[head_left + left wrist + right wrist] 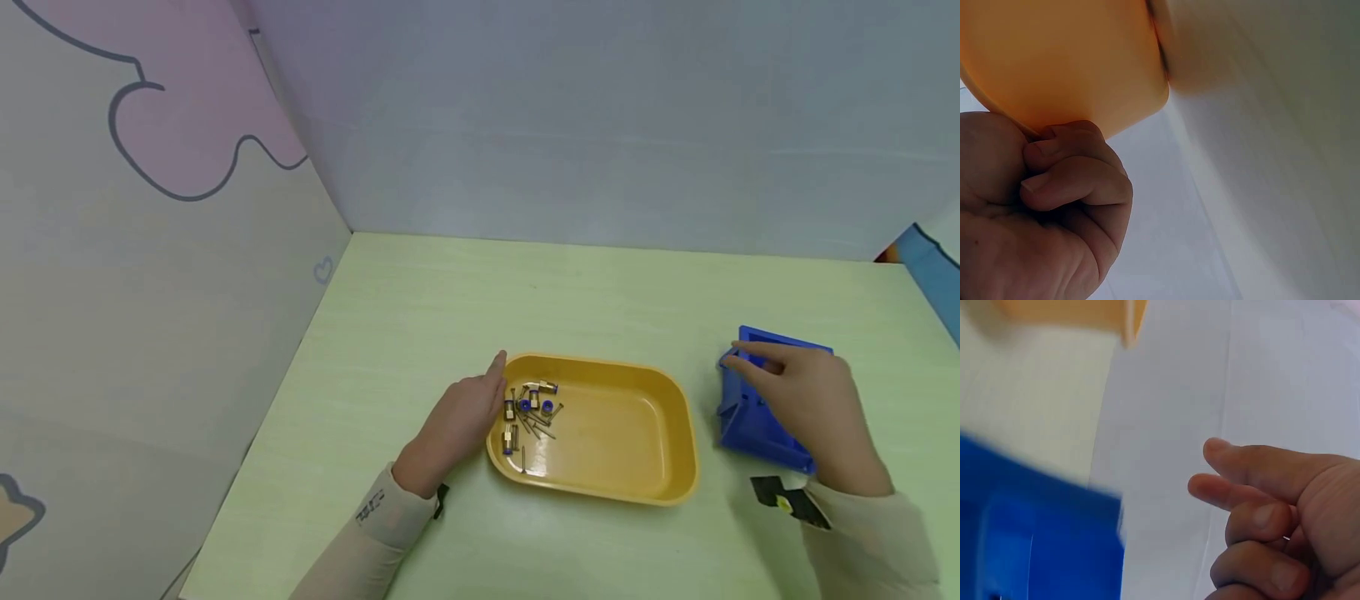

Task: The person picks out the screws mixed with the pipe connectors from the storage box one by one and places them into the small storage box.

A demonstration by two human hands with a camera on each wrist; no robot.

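Note:
A yellow tray point(630, 437) lies mid-table, with small brass-and-blue fittings and thin nails point(529, 408) heaped at its left end. My left hand point(495, 377) lies against the tray's left rim, index finger stretched along the corner. In the left wrist view the other fingers point(1072, 181) are curled under the tray's point(1066, 56) outer wall. A blue plastic box point(742, 421) sits to the right. My right hand point(744, 358) hovers over its upper left edge. In the right wrist view its fingers point(1241, 487) are loosely bent, apart from the blurred blue box point(1035, 537).
The pale green table point(450, 283) is boxed in by a wall panel on the left point(150, 292) and another at the back point(600, 125). A small black and yellow device point(783, 498) sits on my right wrist. The tray's right half holds nothing.

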